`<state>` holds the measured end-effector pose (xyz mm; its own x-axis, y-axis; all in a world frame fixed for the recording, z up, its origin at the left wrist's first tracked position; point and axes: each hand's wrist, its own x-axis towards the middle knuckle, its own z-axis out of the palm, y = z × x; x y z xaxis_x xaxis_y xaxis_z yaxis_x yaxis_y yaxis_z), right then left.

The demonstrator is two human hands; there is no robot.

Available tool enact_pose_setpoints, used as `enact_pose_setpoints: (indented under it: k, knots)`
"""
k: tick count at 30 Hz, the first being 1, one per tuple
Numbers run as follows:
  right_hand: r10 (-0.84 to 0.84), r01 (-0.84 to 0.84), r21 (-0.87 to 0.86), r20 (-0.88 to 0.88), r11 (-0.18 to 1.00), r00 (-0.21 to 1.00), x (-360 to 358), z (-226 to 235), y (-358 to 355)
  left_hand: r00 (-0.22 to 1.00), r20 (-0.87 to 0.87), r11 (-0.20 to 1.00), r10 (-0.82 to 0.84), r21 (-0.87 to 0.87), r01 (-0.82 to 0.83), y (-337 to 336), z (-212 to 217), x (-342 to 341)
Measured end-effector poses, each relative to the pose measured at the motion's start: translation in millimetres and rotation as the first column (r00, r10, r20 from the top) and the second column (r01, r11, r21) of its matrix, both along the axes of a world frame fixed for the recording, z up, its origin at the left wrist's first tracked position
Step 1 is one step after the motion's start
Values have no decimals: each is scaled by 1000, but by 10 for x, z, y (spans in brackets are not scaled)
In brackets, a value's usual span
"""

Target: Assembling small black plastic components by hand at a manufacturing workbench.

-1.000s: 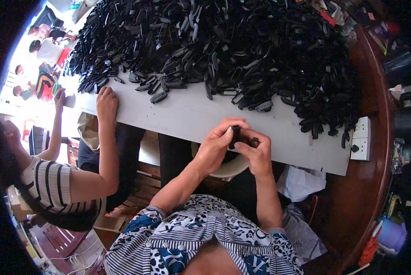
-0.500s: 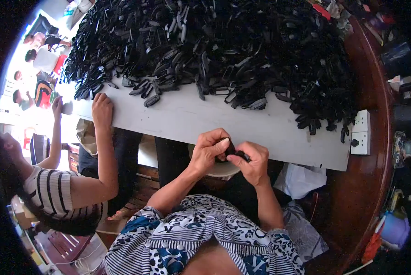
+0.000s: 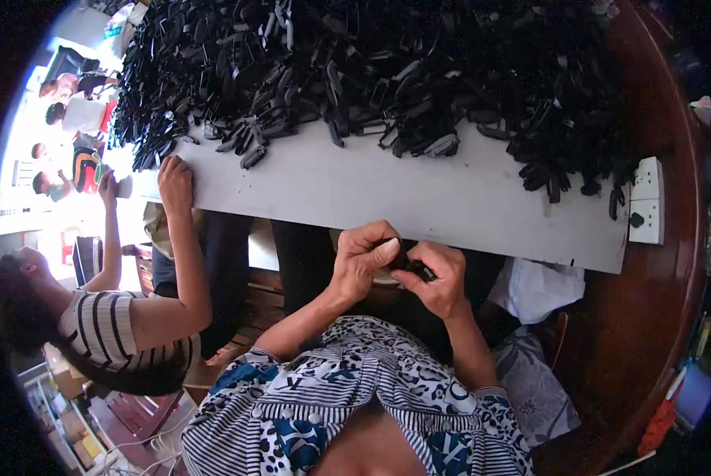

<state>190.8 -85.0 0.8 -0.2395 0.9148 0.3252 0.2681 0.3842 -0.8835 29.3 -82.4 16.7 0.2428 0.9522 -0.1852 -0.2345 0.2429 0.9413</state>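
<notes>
Bare fingers of the left hand [image 3: 365,260] and right hand [image 3: 436,278] pinched a small black part [image 3: 428,274], seemingly mid-handling, by the pale table [image 3: 355,186], as a heap of similar pieces [image 3: 387,71] toward twelve o'clock apparently awaited picking up.

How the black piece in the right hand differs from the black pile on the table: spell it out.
The black piece is gripped in the right hand; the black pile lies on the table. The piece is small and partly covered by fingers; the pile is a wide heap of many parts, running past the picture's top. Both are black.
</notes>
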Motion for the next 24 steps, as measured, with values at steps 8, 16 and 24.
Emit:
enact_pose_setpoints:
  k: [8,16,24]
  knots:
    - [8,-5,64,-46,998,999,-64,-82,-43,981,170,990,97,-118,-78,-64,-220,8]
    - [-8,9,14,-82,1000,997,56,11,-23,898,430,981,94,-195,-9,-43,-123,89]
    - [-187,178,191,29,965,982,-38,18,-62,981,196,999,9,-34,-2,10,-97,-14]
